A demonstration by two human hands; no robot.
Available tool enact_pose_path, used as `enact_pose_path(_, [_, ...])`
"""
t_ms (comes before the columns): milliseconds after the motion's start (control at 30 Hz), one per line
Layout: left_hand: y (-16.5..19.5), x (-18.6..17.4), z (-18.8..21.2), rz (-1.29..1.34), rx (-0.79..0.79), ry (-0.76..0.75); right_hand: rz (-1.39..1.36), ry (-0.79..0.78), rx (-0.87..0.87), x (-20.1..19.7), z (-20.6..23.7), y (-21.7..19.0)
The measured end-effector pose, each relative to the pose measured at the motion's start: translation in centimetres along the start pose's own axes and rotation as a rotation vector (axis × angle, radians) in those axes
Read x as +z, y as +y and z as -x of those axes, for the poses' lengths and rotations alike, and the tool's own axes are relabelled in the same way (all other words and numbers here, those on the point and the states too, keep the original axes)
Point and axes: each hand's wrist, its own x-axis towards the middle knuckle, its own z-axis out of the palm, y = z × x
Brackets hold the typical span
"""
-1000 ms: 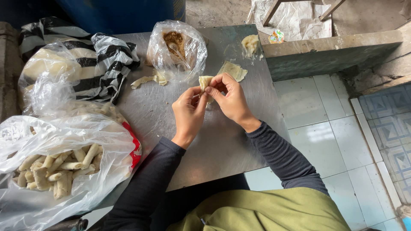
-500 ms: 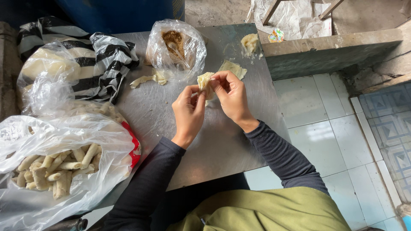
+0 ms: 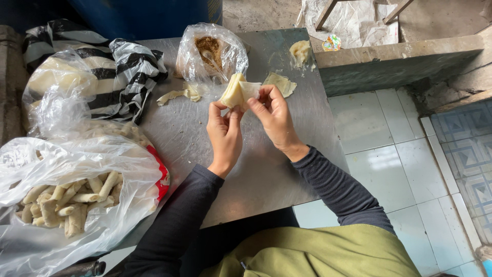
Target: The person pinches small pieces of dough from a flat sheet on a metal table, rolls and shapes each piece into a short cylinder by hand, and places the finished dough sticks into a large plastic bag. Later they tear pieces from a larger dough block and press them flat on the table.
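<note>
While the bag of finished rolls [image 3: 66, 205] sits far left on the steel desk [image 3: 256, 174], left hand [image 3: 225, 136] and right hand [image 3: 274, 115] both pinch the pastry wrapper [image 3: 238, 92] above the desk, near the filling bag [image 3: 211, 51]; spare wrapper [image 3: 281, 83] lies rightward.

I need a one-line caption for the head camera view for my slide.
Both hands, left hand and right hand, fold a pastry wrapper above a steel table, beside a bag of finished rolls.
</note>
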Motion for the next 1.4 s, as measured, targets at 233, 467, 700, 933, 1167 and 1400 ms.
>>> enact_pose_path(233, [0.8, -0.1, 0.8, 0.025, -0.005, -0.146, 0.108, 0.028, -0.071, 0.6, 0.2, 0.3])
enact_pose_path(467, [-0.9, -1.1, -1.0, 0.253, -0.222, 0.066, 0.036, -0.033, -0.045, 0.6, 0.5, 1.0])
enact_pose_path(700, [-3.0, -1.4, -0.8, 0.373, -0.251, 0.125, -0.543, 0.073, 0.123, -2.6, -1.7, 1.0])
enact_pose_path(933, [-4.8, -1.0, -0.2, 0.439, -0.434, 0.040, -0.458, -0.108, 0.028, -0.8, -2.1, -3.1])
enact_pose_path(1167, [-4.5, -1.6, -0.3, 0.529, -0.449, -0.017, 0.160, -0.453, -0.114, 2.6, -1.3, -7.3])
enact_pose_path(1400, [-2.0, -1.5, -0.6, 0.553, -0.433, -0.141, 0.701, -0.359, -0.244, -0.6, -1.3, -7.5])
